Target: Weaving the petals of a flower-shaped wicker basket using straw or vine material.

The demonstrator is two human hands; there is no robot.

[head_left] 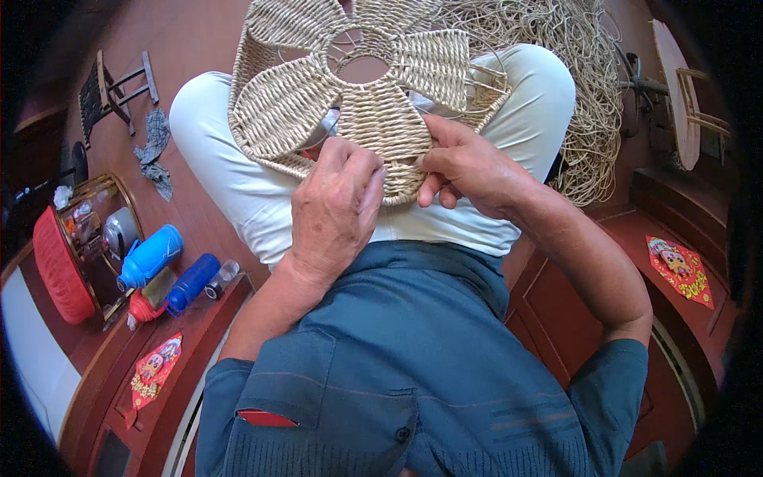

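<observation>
A woven straw-rope basket (290,99) with flower-petal panels around a round hole rests across my lap. Its nearest petal panel (381,127) points toward me, between my hands. My left hand (334,203) is closed at that panel's left edge, with the fingertips curled under; what they pinch is hidden. At the right edge, my right hand (469,163) grips the panel between thumb and forefinger, its other fingers bent below. Thin loose strands show at the basket's far right side.
A large heap of loose straw cord (588,103) lies beyond my right knee. To the left stand a small stool (119,91), a crumpled cloth (155,151), a blue thermos (151,254), a darker blue bottle (193,282) and a red basket (60,266). A round wooden board (675,95) stands far right.
</observation>
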